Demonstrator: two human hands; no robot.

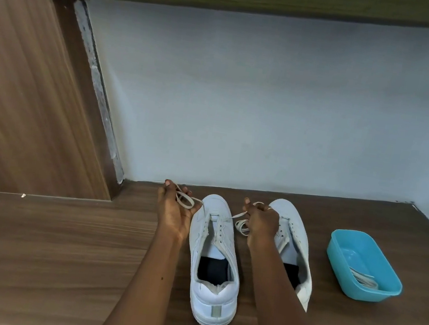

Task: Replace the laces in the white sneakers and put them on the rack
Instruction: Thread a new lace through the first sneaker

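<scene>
1. Left grip (176,209) pinches one looped end of the lace (239,215); right grip (261,222) clenches the other.
2. Left sneaker (213,272) stands between the grips; right sneaker (299,237) lies partly under the right grip.
3. Wall (269,115) rises just beyond both grips; bare table (57,250) stretches left of the left grip; blue tub (344,252) sits well right.

Blue plastic tub (346,256) right; pale wall (271,101) behind; wood panel (24,94) left

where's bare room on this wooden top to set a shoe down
Widest: the wooden top left of the left hand, to the brown panel. Narrower: the strip between the right sneaker and the blue tub, and behind the tub. Crowded: around the left sneaker, where left and right hand hold the lace.
</scene>
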